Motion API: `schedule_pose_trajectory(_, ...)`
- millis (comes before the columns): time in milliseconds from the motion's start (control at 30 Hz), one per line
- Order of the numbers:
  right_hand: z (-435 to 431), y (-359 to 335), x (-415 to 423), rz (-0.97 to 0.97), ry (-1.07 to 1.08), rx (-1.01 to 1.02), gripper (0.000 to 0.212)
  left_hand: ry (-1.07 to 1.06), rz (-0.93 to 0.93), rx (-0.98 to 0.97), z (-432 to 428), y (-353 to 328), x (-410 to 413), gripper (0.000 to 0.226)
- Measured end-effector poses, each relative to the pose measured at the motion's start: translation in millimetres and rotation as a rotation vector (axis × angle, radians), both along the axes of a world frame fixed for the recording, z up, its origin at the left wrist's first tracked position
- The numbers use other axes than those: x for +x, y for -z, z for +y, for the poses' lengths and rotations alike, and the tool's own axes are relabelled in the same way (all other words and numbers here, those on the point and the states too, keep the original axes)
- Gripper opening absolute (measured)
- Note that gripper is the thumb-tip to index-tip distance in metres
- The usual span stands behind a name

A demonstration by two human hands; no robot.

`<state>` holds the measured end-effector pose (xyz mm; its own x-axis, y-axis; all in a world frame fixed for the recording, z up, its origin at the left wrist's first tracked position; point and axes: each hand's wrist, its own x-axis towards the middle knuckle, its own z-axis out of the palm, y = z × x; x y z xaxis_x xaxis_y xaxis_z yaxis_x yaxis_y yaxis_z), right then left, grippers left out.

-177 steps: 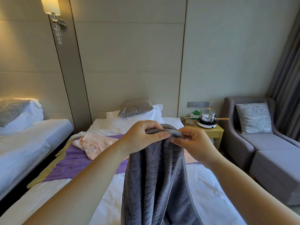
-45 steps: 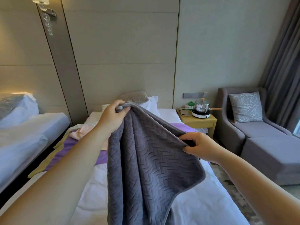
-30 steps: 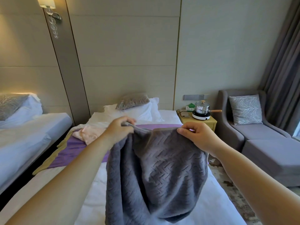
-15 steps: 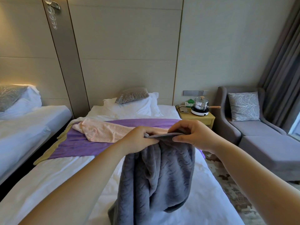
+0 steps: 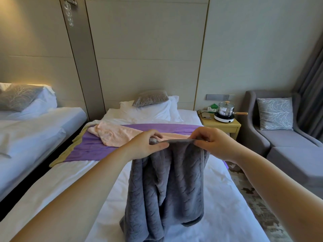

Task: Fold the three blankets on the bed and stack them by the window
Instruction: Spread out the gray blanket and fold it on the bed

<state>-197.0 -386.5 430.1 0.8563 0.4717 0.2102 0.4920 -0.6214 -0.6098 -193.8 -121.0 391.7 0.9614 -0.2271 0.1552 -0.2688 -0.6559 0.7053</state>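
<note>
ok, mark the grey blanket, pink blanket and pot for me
grey blanket [image 5: 166,189], head view, middle of the hanging part
pink blanket [image 5: 118,135], head view, crumpled middle
pot [image 5: 226,110], head view, steel side wall

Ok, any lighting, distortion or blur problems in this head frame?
Head view: wide-angle distortion slants the beige wall panels; warm glow above the neighbouring white bed, cooler daylight elsewhere; the grey herringbone-textured blanket, pinched by left hand and right hand, looks sharp; no strong glare.

The left forearm [image 5: 83,189] and right forearm [image 5: 271,186] are bare along their whole visible length. The left grip [image 5: 146,145] and right grip [image 5: 214,144] are bare hands.
</note>
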Motion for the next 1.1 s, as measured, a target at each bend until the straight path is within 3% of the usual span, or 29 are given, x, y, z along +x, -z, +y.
schedule_pose_trajectory(67, -3.9, 8.0, 7.9, 0.052, 0.028, -0.005, 0.022, -0.088, 0.017, 0.116, 11.9, 4.3, 4.7, 0.063)
schedule_pose_trajectory(167, -7.0, 28.6, 22.4, 0.134, 0.064, -0.089, 0.037, -0.169, 0.066, 0.311, 30.1, 16.9, 9.8, 0.036)
schedule_pose_trajectory(200, -6.1, 37.6, 27.8, 0.129, 0.091, -0.144, 0.037, -0.180, 0.092, 0.379, 34.8, 23.0, 10.2, 0.025)
schedule_pose_trajectory(333, 2.3, 73.1, 49.1, 0.101, 0.208, -0.244, 0.030, -0.233, 0.244, 0.664, 53.4, 47.3, 11.4, 0.024)
schedule_pose_trajectory(433, 6.9, 92.5, 61.4, 0.165, 0.165, -0.379, 0.028, -0.257, 0.328, 0.818, 67.0, 64.3, 16.1, 0.009)
schedule_pose_trajectory(500, 10.9, 100.4, 71.6, 0.210, 0.096, -0.553, 0.029, -0.274, 0.368, 0.884, 74.6, 73.1, 21.9, 0.013)
schedule_pose_trajectory(567, 13.9, 105.3, 80.5, 0.299, 0.046, -0.600, 0.044, -0.277, 0.380, 0.898, 81.2, 79.3, 32.1, 0.033)
schedule_pose_trajectory(667, 21.8, 113.3, 103.7, 0.316, -0.011, -0.694, 0.029, -0.328, 0.357, 0.821, 87.8, 88.5, 53.6, 0.049)
schedule_pose_trajectory(767, 31.3, 120.6, 137.7, 0.236, 0.019, -0.721, 0.017, -0.363, 0.395, 0.774, 92.5, 95.9, 84.4, 0.047)
schedule_pose_trajectory(867, 36.2, 117.9, 178.8, 0.140, 0.143, -0.648, 0.007, -0.336, 0.390, 0.805, 98.1, 89.0, 125.2, 0.022)
schedule_pose_trajectory(967, 37.9, 98.6, 224.8, 0.044, 0.272, -0.565, 0.010, -0.446, 0.287, 0.680, 106.4, 65.7, 172.5, 0.026)
schedule_pose_trajectory(1100, 40.3, 54.1, 278.6, -0.076, 0.367, -0.240, 0.010, -0.580, 0.069, 0.543, 118.9, 13.3, 230.5, 0.029)
